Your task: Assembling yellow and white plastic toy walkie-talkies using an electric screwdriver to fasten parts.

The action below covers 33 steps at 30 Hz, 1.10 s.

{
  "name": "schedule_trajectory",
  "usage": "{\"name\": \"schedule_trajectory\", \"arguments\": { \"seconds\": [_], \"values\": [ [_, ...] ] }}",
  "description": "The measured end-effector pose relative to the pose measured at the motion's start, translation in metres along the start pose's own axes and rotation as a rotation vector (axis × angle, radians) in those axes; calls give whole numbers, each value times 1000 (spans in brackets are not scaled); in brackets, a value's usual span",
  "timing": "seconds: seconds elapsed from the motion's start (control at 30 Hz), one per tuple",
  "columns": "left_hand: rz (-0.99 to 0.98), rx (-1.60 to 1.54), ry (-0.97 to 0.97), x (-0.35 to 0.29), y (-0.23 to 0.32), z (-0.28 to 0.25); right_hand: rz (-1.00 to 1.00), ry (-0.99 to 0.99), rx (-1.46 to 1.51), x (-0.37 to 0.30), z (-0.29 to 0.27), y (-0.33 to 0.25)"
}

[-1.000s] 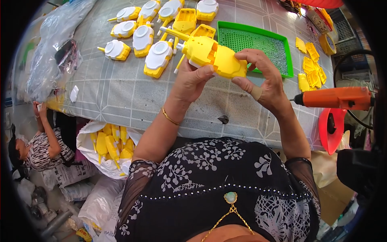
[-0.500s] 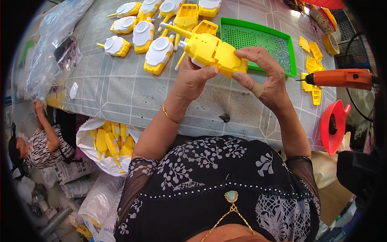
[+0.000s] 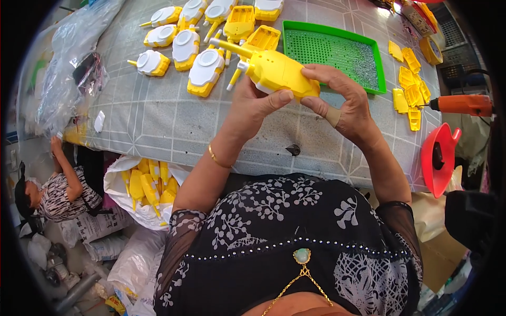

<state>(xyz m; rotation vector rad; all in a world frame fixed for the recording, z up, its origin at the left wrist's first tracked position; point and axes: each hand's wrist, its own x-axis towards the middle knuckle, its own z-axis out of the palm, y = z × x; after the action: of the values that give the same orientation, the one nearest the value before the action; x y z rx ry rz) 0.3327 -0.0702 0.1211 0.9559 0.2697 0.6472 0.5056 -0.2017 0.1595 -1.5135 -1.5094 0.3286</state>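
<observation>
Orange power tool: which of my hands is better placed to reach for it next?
Probably your right hand: it's nearer the orange power tool and grips only one end of the yellow casing, while your left hand holds its body.

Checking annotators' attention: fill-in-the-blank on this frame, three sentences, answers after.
The left grip and right grip hold one casing whose upward face is coloured ____.
The colour of the shallow tray is ____.
The orange power tool is on the picture's ____ side.

Missing words: yellow; green; right.
</observation>
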Motion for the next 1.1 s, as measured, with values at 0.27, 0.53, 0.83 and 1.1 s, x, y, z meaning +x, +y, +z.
{"name": "schedule_trajectory", "arguments": {
  "seconds": [0.27, 0.53, 0.83, 1.1],
  "values": [
    [472, 1381, -218, -58, 53, 16, -161, -79, -156, -50, -1, 36],
    [488, 1657, -441, -31, -9, -1, -317, 252, -353, -82, -26, -12],
    [548, 1653, -339, -29, -23, 0, 62, 735, 299, -96, -129, -8],
    [527, 1630, -295, -29, -20, -1, 119, 499, 505, -2, -93, 0]
  ]
}}
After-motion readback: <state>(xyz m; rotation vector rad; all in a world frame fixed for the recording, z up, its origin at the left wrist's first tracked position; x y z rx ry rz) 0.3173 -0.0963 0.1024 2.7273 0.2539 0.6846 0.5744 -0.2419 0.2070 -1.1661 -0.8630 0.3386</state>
